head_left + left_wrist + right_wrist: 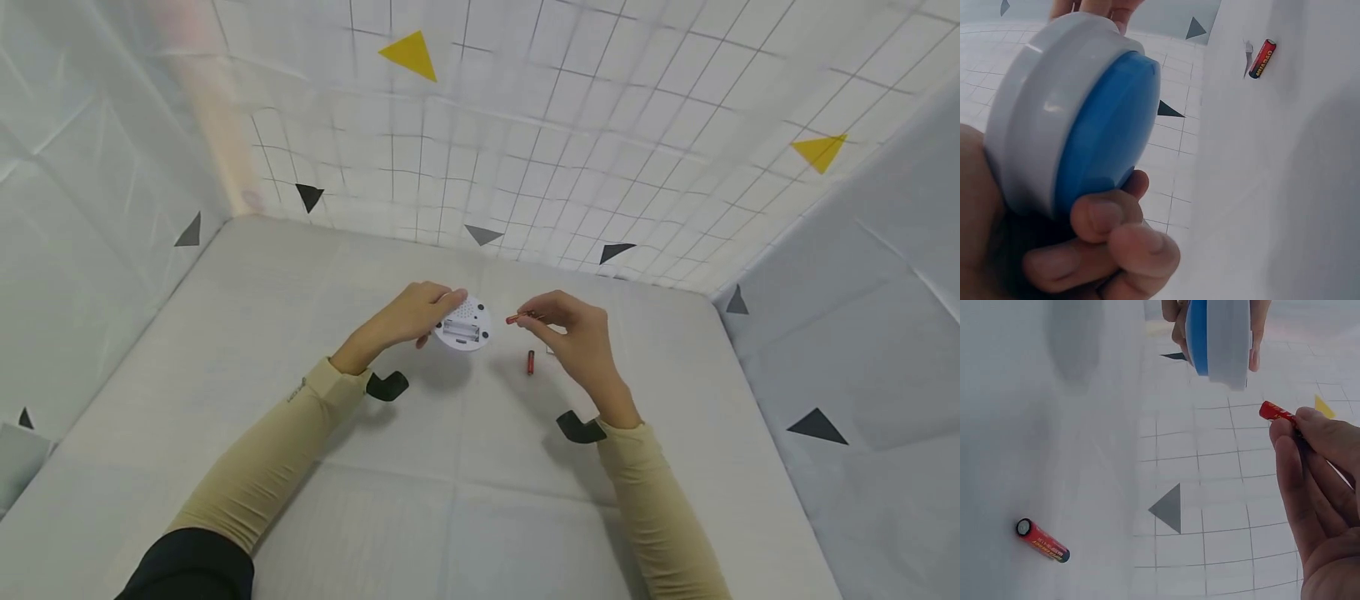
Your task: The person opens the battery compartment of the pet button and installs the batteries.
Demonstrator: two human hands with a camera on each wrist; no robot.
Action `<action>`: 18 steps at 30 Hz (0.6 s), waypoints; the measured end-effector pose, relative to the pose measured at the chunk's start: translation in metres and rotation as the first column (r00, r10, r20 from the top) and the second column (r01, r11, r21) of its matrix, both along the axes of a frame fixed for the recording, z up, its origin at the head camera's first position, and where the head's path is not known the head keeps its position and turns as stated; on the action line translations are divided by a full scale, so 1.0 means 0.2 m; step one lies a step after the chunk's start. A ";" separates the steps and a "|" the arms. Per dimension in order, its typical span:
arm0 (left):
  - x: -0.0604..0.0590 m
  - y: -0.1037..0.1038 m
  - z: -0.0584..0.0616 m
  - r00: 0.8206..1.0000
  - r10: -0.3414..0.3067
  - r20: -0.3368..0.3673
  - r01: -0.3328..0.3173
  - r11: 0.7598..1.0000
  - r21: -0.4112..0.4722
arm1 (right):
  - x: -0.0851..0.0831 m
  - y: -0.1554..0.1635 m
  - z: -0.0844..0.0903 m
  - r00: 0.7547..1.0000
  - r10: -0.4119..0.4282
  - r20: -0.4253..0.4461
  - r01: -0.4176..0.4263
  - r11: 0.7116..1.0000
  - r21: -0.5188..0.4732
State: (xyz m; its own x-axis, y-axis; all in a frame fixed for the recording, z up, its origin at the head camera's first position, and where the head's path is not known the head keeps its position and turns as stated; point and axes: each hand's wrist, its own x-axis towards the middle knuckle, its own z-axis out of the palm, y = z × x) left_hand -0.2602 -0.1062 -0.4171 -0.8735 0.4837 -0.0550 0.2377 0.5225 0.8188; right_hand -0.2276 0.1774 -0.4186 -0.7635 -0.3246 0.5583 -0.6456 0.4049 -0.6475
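Grid-lined white sheeting (585, 125) backs a white table (390, 500); a loose red battery (530, 362) lies there near the right hand (576, 329), which pinches another battery (513, 319) sideways, one end toward the round device (463, 314) clasped above the table in the left hand (415, 312), battery bay (461, 331) facing the person.
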 end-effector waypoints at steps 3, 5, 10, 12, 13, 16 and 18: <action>0.00 0.00 0.00 1.000 0.001 0.005 -0.001 1.000 0.002 | 0.03 -0.02 0.03 1.000 0.002 0.026 -0.001 0.999 -0.037; 0.00 0.00 0.00 1.000 0.000 0.007 0.000 1.000 0.007 | 0.06 -0.04 0.06 0.999 0.018 0.042 -0.016 0.998 -0.057; 0.00 0.00 -0.01 1.000 -0.005 0.010 0.005 1.000 0.005 | 0.13 -0.11 0.12 0.996 0.063 0.055 -0.059 0.996 -0.068; -0.01 0.00 -0.02 1.000 -0.011 0.011 0.011 1.000 0.001 | 0.15 -0.13 0.14 0.997 0.065 0.047 -0.062 0.997 -0.054; -0.01 0.00 -0.02 1.000 -0.014 0.012 0.014 1.000 0.000 | 0.16 -0.14 0.14 0.997 0.061 0.044 -0.059 0.997 -0.050; -0.01 0.01 -0.02 0.999 -0.030 0.013 0.030 1.000 0.002 | 0.17 -0.16 0.14 0.998 0.048 0.036 -0.046 0.998 -0.038; -0.01 0.01 -0.03 0.999 -0.040 0.013 0.040 0.999 0.009 | 0.18 -0.17 0.13 0.998 0.049 0.042 -0.047 0.998 -0.041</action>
